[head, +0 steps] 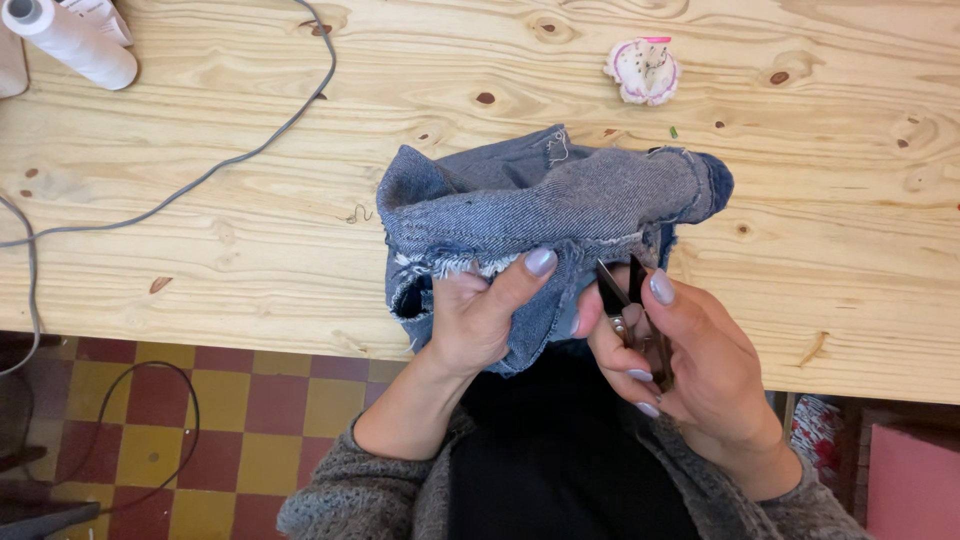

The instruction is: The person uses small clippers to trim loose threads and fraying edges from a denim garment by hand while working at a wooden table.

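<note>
A bunched piece of blue denim (540,200) with a frayed edge lies at the near edge of a pale wooden table (200,250). My left hand (480,310) grips the denim's lower frayed edge, thumb laid over the fabric. My right hand (680,360) holds small dark thread snips (625,300), their blades pointing up at the denim edge just right of my left thumb. Both forearms wear grey knitted sleeves.
A pink-and-white pincushion (643,70) sits at the back of the table. A white thread cone (70,40) lies at the far left. A grey cable (200,180) snakes across the table and down to the red-and-yellow checked floor (230,420).
</note>
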